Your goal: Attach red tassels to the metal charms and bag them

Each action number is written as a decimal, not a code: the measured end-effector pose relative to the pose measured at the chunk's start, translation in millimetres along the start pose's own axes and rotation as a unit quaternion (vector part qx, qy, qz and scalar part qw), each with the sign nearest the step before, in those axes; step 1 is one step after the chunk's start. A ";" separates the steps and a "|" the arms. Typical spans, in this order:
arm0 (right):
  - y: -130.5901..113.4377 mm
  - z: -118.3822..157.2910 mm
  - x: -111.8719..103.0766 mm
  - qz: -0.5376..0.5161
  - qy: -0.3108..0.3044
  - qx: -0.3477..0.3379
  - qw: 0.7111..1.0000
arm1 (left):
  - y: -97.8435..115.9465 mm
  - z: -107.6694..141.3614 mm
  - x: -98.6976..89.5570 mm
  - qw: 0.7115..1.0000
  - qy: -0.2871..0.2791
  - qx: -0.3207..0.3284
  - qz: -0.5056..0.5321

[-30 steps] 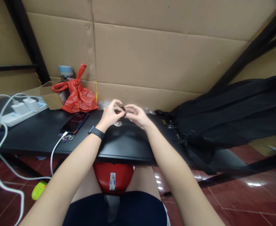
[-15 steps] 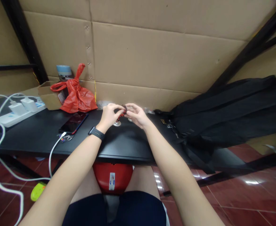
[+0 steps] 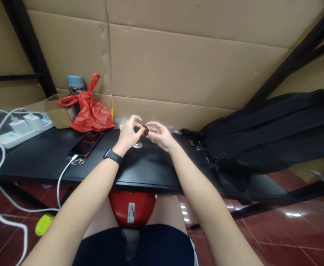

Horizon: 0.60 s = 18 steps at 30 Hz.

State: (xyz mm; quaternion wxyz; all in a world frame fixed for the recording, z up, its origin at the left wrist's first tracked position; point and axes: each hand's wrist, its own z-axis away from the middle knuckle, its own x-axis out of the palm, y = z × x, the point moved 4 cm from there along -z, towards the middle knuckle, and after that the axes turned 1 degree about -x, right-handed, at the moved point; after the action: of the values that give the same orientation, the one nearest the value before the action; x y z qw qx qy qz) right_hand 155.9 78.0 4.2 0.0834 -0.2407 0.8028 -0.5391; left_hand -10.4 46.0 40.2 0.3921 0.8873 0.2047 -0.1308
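Note:
Above the black table (image 3: 148,173), my left hand (image 3: 129,133) and my right hand (image 3: 161,136) meet at a small dark-red thing (image 3: 145,130), too small and covered to name. My left thumb presses against it while the index finger is raised and bent. The right thumb and fingers pinch it from the other side. Just below, a shiny silver disc-shaped piece (image 3: 137,145) shows on the tabletop under my left fingers, with something red above it. Another pale piece (image 3: 152,141) is mostly hidden beneath my right hand. A dark watch (image 3: 113,156) is on my left wrist.
To the left are a phone (image 3: 86,144) on a white charging cable (image 3: 64,173), a power strip (image 3: 23,135), a small carton (image 3: 57,114) and a red plastic bag (image 3: 92,114). A black backpack (image 3: 272,133) lies at the right. Cardboard (image 3: 173,66) walls the back.
My left index finger has lifted up and away from the small dark-red thing. The right hand has barely moved.

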 end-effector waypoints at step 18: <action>1.8 -1.4 0.8 -0.002 0.010 0.008 1.000 | -3.5 1.6 7.8 0.998 0.009 -0.003 0.065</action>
State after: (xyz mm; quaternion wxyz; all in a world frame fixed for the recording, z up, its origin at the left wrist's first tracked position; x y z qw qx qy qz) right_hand 154.1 79.3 3.2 0.0764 -0.2359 0.7990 -0.5478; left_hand -5.2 49.0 33.9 0.4001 0.8988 0.1510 -0.0963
